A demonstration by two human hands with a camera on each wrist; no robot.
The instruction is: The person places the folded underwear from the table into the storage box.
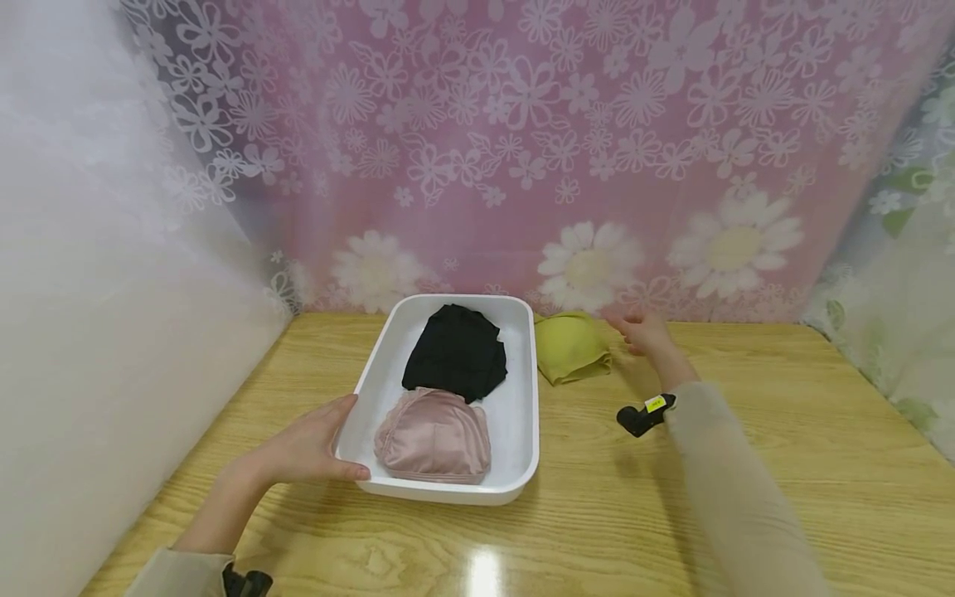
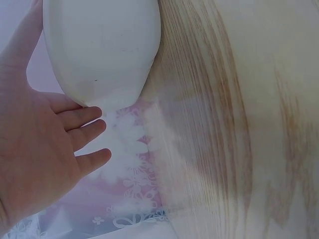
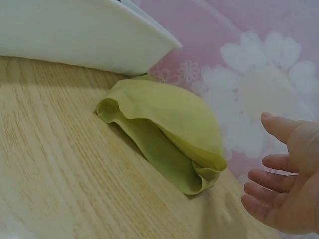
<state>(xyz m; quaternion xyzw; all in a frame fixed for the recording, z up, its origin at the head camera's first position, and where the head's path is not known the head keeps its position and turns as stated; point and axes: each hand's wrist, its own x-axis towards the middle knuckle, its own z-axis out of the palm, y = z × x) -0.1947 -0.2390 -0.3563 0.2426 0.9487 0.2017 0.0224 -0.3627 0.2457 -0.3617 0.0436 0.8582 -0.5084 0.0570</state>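
A white rectangular tray [image 1: 525, 448] stands on the wooden table. Inside lie a folded black garment [image 1: 453, 352] toward the back and a folded pink bra [image 1: 434, 435] in front. My left hand [image 1: 309, 444] rests against the tray's front left corner, thumb by the rim; the left wrist view shows its fingers [image 2: 82, 134] spread and fairly straight along the outer wall. To the tray's right sits a folded yellow-green bra [image 1: 570, 347], domed, its open edge showing in the right wrist view. Just right of it hovers my right hand [image 3: 294, 174], fingers loosely bent and apart from the cloth.
The wooden tabletop [image 1: 753, 398] runs under everything. A pink flowered curtain [image 1: 477, 207] hangs along the back edge, close behind the tray and the yellow-green bra. White sheeting [image 1: 112, 290] closes the left side, and a flowered sheet [image 1: 895, 356] the right.
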